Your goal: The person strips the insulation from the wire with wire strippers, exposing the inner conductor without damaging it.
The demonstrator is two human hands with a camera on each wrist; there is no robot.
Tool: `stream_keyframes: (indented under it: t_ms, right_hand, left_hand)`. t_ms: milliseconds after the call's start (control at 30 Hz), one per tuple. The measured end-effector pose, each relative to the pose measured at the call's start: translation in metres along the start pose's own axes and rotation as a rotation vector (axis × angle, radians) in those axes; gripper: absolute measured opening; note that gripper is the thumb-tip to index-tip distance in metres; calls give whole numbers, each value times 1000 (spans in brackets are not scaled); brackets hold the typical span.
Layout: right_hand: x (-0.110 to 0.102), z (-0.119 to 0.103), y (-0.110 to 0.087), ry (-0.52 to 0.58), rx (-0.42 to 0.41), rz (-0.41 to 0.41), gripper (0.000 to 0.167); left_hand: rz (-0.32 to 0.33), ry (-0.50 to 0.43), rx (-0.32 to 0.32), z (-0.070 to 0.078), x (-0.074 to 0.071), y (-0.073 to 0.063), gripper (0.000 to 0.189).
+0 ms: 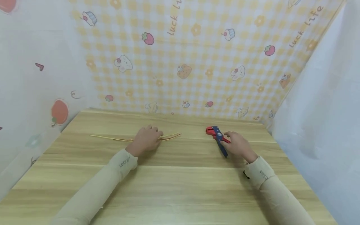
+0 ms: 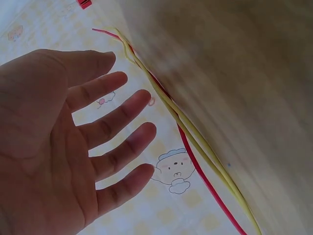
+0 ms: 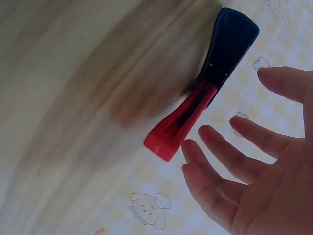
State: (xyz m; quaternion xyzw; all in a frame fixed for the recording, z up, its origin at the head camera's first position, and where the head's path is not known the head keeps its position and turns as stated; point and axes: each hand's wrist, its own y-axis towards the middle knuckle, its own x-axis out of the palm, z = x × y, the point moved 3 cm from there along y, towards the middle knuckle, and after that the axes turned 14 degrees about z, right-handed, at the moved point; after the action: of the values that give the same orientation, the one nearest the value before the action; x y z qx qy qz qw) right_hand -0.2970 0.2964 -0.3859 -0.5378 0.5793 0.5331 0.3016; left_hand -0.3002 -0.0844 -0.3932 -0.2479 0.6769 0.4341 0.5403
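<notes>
Thin yellow and red wires (image 1: 171, 136) lie in a long loose bundle across the table's left half. My left hand (image 1: 147, 138) is over the middle of them, hiding that stretch in the head view. In the left wrist view its fingers (image 2: 122, 152) are spread and loosely bent beside the wires (image 2: 168, 101), gripping nothing. To the right lies a red and dark blue pair of wire-stripping pliers (image 1: 219, 135), red head to the left. My right hand (image 1: 237, 144) is at its handles; in the right wrist view the bent fingertips (image 3: 191, 147) are beside the red handle (image 3: 161, 147), with nothing gripped.
The wood-grain table (image 1: 168, 193) ends at a wall cloth (image 1: 168, 62) with yellow checks and cartoon prints. White sheeting (image 1: 317, 103) hangs along the right side, and printed white sheeting (image 1: 28, 93) along the left. A small black piece (image 1: 246, 175) shows under the right cuff.
</notes>
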Motion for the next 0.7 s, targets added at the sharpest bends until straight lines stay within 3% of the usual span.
stream_keyframes:
  t_ms: [300,533,700]
  right_hand:
    - [3,11,0,144,116,-77,61]
    - [10,12,2,168,172,-143,80]
    - [12,11,0,158,216,-174,67]
  left_hand:
    - [-22,-23,-5,0,-1,2,21]
    - [-59,-28,-32,0,1,6,18]
    - [-72,-31,-40,-1,3,7,14]
